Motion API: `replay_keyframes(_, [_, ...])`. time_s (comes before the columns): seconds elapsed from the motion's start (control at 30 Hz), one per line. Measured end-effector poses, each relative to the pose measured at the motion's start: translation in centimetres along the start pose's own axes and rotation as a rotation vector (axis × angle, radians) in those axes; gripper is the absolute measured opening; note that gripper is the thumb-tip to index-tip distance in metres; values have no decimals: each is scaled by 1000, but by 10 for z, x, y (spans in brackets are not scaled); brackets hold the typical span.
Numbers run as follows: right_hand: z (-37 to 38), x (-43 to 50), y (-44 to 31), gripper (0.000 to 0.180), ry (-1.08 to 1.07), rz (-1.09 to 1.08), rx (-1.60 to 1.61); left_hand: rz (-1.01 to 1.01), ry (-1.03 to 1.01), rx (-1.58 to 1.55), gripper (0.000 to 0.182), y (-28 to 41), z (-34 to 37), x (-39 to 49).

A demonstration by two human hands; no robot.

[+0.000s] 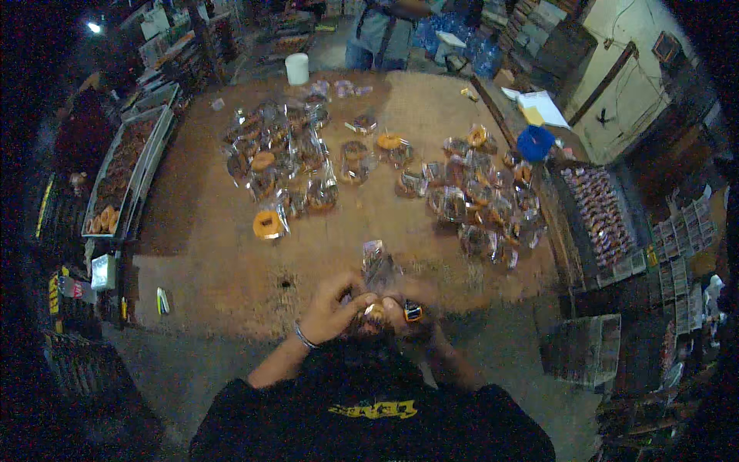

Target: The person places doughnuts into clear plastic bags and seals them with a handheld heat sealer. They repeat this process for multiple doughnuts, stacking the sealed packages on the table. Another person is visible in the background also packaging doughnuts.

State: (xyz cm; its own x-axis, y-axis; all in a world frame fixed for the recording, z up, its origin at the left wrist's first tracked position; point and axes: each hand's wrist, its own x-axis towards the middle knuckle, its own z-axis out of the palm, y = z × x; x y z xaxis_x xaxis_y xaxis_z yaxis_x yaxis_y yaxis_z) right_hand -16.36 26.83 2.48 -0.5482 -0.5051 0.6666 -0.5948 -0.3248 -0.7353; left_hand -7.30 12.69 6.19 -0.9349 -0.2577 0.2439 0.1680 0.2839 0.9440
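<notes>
Close to my body, at the near edge of a wooden table (231, 271), my left hand (340, 309) and my right hand (401, 312) meet on a clear plastic bag (378, 268). Thumbs and fingers of both hands pinch its near end, where something light brown shows; what it is cannot be made out. The bag's far end points away from me over the tabletop. Beyond my hands lie two spread heaps of ring doughnuts in clear wrap, one on the left (283, 153) and one on the right (479, 196). A wrapped orange-brown doughnut (268, 224) lies nearest on the left.
Long trays of baked goods (124, 167) stand along the left side, with a person (84, 138) beyond. On the right are a tray of small items (597, 213), a blue round object (535, 142) and papers (542, 108). A white tub (297, 69) stands at the far edge.
</notes>
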Motion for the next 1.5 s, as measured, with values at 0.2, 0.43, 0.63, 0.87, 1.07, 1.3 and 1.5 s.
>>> replay_keyframes(0.2, [23, 17, 14, 13, -36, 347, 118, -255, -229, -372, 21, -43, -23, 18])
replay_keyframes(0.43, [34, 27, 32, 7, -84, 256, -306, -262, -89, -123, 27, -68, -57, 30])
replay_keyframes(0.63, [21, 11, 28, 14, 25, 547, 419, -233, 4, -88, 30, -71, -28, 9])
replay_keyframes(0.87, [22, -10, 9, 19, 56, 410, -50, -206, 63, -148, 18, -70, 12, -10])
replay_keyframes(1.07, [2, -25, -9, 15, 6, 902, 77, -48, 256, -18, 22, -72, 34, -21])
replay_keyframes(1.3, [16, -47, 20, 14, -58, 561, -78, -450, 280, -66, 22, -74, 38, -31])
replay_keyframes(1.5, [20, -69, 71, 16, -198, 540, -206, -117, 282, 103, 28, -123, 33, -44])
